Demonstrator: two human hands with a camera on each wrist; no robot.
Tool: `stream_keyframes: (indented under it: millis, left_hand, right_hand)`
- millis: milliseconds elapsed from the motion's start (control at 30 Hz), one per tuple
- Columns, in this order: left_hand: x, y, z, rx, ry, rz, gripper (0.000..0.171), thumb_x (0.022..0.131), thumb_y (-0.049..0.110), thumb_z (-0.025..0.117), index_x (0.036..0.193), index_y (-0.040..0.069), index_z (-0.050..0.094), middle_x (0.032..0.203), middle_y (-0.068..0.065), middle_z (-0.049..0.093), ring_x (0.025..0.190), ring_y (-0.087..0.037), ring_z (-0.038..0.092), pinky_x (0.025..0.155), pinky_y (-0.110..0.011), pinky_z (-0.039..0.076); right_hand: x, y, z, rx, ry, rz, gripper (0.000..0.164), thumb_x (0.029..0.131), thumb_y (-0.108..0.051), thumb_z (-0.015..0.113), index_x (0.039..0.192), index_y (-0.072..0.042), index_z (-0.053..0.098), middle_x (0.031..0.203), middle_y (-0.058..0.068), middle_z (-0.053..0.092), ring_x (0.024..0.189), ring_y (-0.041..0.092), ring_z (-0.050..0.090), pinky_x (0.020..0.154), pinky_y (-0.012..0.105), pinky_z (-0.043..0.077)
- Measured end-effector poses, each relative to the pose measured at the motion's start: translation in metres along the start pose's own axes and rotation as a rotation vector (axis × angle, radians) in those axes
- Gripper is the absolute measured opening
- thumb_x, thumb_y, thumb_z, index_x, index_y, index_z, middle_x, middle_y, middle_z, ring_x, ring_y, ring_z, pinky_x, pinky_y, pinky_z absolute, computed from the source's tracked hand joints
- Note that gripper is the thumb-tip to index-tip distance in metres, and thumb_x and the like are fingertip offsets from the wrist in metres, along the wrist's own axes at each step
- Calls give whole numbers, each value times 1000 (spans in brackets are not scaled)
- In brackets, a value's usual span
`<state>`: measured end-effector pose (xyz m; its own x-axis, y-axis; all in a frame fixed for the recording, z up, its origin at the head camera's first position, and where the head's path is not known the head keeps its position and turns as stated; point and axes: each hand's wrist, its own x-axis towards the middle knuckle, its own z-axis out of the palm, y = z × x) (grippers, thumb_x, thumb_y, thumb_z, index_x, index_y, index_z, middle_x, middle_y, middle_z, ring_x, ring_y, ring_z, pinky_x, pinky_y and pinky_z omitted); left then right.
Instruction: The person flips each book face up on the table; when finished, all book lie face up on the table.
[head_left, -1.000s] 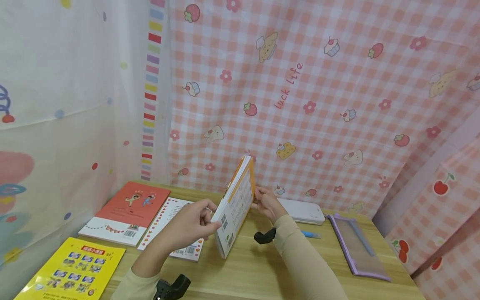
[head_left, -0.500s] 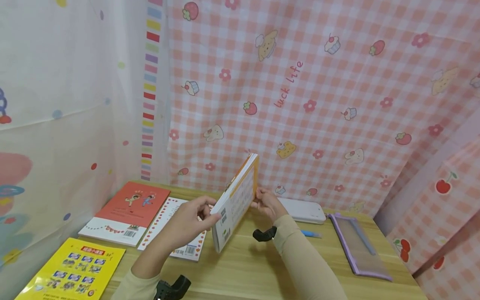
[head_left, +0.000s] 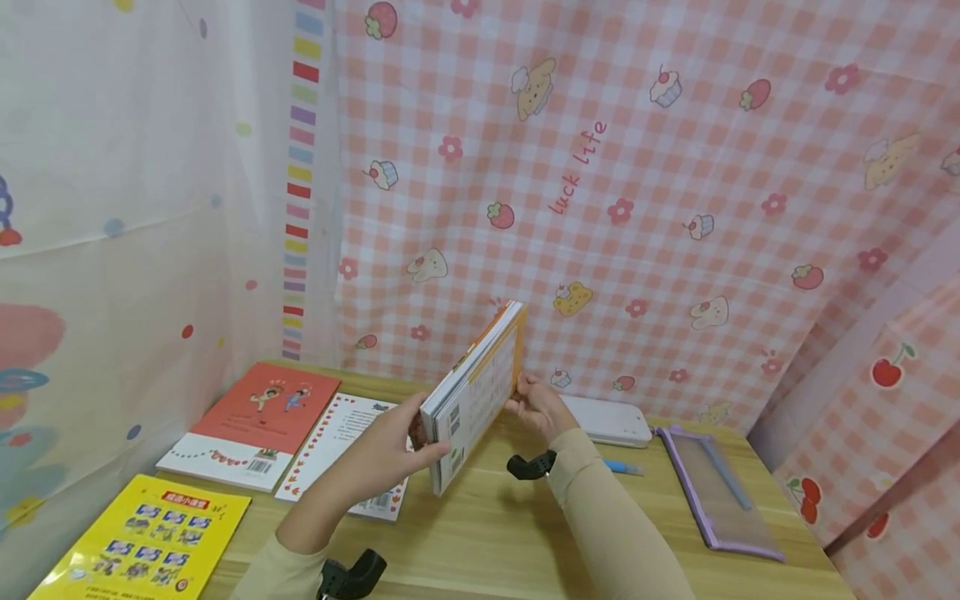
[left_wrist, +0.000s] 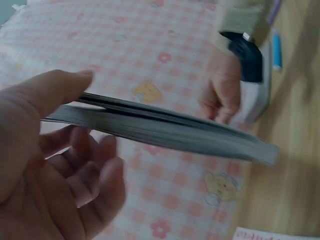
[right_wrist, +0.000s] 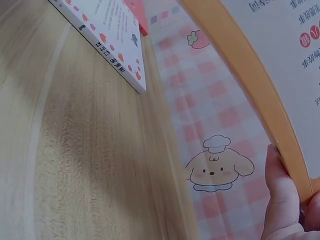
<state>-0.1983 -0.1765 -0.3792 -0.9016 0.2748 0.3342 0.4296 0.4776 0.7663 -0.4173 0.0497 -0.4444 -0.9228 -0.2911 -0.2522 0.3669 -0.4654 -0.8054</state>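
Both hands hold up a book (head_left: 483, 387) with an orange border and a printed white back cover, tilted above the wooden table. My left hand (head_left: 397, 446) grips its near left edge, thumb on the back cover and fingers behind. In the left wrist view the left thumb (left_wrist: 65, 87) lies over the page edges, which part slightly in a gap. My right hand (head_left: 542, 408) pinches the orange spine side at the right. In the right wrist view the right fingers (right_wrist: 282, 200) hold the orange edge near the corner.
On the table's left lie a red-and-white book (head_left: 255, 417), a white book with a leaf border (head_left: 322, 450) and a yellow book (head_left: 150, 533). At right are a white case (head_left: 607, 421), a blue pen (head_left: 624, 468) and a purple-edged mesh pouch (head_left: 727, 500). A checked curtain (head_left: 637, 167) hangs behind.
The book has shifted slightly right and up and turned a little. My left hand has moved right, from the book's edge to a fuller grip, and its pages now part slightly.
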Motion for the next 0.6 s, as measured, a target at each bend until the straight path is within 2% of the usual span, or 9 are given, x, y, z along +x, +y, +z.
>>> stream_keyframes:
  millis: [67, 133, 233, 333, 433, 600]
  left_hand:
    - [0, -6, 5, -14, -58, -8, 66, 96, 17, 72, 151, 1, 38, 121, -17, 67, 92, -18, 65, 69, -27, 54]
    - [1, -12, 11, -27, -107, -10, 78, 96, 13, 72, 158, 2, 26, 137, -25, 58, 104, -25, 67, 76, -28, 57]
    - [2, -23, 18, -68, -160, -4, 88, 94, 8, 72, 161, 2, 15, 147, -30, 47, 113, -33, 64, 81, -32, 58]
    - [3, -34, 24, -113, -175, 0, 90, 93, 8, 74, 160, 1, 15, 149, -31, 44, 119, -38, 61, 86, -38, 57]
    - [4, -46, 31, -165, -181, -2, 94, 93, 10, 75, 161, 1, 11, 155, -30, 37, 130, -44, 52, 96, -44, 54]
    - [6, -58, 46, -161, -142, 3, 100, 89, 10, 79, 161, 3, 10, 158, -28, 33, 138, -45, 43, 107, -52, 45]
  right_hand:
    - [0, -1, 0, 4, 2, -5, 26, 110, -2, 32, 86, -8, 42, 105, 9, 47, 85, 15, 53, 64, 30, 54]
    - [-1, -1, 1, 15, 9, -7, 26, 110, -3, 34, 87, -7, 45, 104, 9, 48, 85, 15, 54, 64, 30, 55]
    - [-1, -2, 0, 21, 3, -16, 24, 110, -4, 35, 92, -5, 52, 102, 10, 51, 84, 16, 57, 65, 31, 56]
    - [-1, -3, -1, 26, 1, -30, 27, 110, -5, 36, 89, -5, 54, 99, 10, 54, 83, 17, 59, 66, 32, 57]
    - [-1, -3, -2, 31, 10, -42, 31, 109, -4, 35, 83, -6, 51, 97, 9, 55, 83, 17, 60, 66, 33, 57]
    - [-1, -4, -3, 46, 9, -48, 30, 109, -5, 36, 88, -6, 56, 97, 9, 57, 83, 16, 62, 66, 33, 58]
